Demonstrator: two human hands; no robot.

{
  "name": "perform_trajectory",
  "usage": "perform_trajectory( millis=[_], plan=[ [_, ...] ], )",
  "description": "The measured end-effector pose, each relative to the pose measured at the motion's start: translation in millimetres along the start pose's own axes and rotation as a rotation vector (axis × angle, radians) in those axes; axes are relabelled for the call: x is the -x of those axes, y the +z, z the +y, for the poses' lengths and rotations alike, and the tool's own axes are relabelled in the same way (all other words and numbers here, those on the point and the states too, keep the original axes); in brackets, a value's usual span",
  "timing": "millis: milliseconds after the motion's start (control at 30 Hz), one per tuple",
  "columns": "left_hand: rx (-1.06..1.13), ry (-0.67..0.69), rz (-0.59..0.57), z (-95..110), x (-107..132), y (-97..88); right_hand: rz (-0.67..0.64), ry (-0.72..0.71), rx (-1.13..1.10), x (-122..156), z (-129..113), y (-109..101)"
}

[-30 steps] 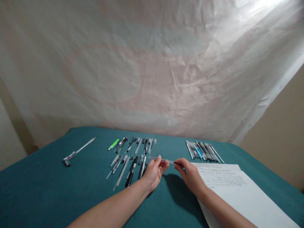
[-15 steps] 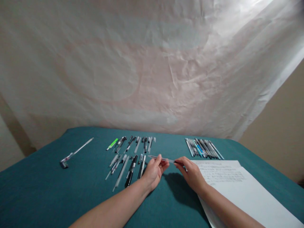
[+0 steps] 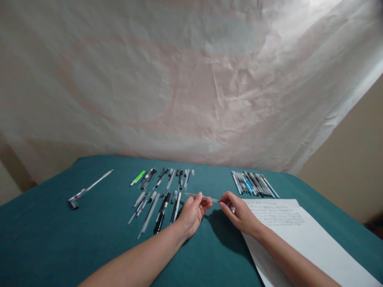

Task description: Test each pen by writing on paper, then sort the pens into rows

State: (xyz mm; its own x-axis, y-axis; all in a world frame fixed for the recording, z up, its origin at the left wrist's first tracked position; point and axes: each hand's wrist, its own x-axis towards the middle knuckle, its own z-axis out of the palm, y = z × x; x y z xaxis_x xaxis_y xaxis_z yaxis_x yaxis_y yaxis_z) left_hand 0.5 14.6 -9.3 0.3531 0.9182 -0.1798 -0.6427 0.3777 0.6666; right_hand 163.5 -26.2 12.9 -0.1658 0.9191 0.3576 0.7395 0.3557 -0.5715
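My left hand (image 3: pixel 190 215) pinches a clear pen (image 3: pixel 202 197) with a reddish core and holds it level above the teal table (image 3: pixel 89 239). My right hand (image 3: pixel 239 213) pinches the right end of the same pen, fingers closed; a small pale part shows below its fingers. Just left of my left hand lie several pens and pen parts (image 3: pixel 158 195) in loose rows. A sheet of white paper (image 3: pixel 299 239) with lines of writing lies under my right forearm.
A tight row of several pens (image 3: pixel 254 184), some blue, lies at the back right. One long clear pen with a dark cap (image 3: pixel 88 188) lies alone at the far left. A creased white cloth (image 3: pixel 191 79) hangs behind the table.
Both hands keep their hold on the pen and have barely shifted. The view has drifted a little, so everything sits slightly higher and to the left.
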Motion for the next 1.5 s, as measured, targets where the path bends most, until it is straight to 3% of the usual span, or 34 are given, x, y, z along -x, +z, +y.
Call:
perform_trajectory(
  millis=[200,533,667,800,1000,1200,1400,1500],
  plan=[
    [-0.001,0.002,-0.019,0.5,1.5,1.2,-0.002,-0.009,0.152,0.7,1.7,2.9],
    [-0.007,-0.006,-0.006,2.5,3.0,2.6,-0.004,-0.023,0.154,0.1,-1.9,1.8],
    [-0.008,-0.018,0.014,3.4,3.3,5.5,-0.057,0.036,0.089,-2.2,-1.3,-3.4],
    [-0.007,-0.019,0.024,2.7,2.0,5.2,-0.046,-0.02,0.052,-2.1,-4.0,-10.5],
    [-0.031,-0.011,-0.012,2.0,1.8,3.6,-0.056,0.051,0.056,-3.0,-0.6,0.1],
    [-0.031,-0.004,-0.001,3.0,3.6,5.3,-0.05,0.006,0.02,-0.9,-3.9,-3.3],
    [-0.051,-0.003,-0.022,2.7,4.2,5.3,-0.093,0.109,-0.084,-2.3,-0.1,1.3],
    [-0.044,-0.008,0.002,3.4,4.4,6.1,-0.102,0.079,-0.119,-2.1,-3.0,-2.9]
  ],
)
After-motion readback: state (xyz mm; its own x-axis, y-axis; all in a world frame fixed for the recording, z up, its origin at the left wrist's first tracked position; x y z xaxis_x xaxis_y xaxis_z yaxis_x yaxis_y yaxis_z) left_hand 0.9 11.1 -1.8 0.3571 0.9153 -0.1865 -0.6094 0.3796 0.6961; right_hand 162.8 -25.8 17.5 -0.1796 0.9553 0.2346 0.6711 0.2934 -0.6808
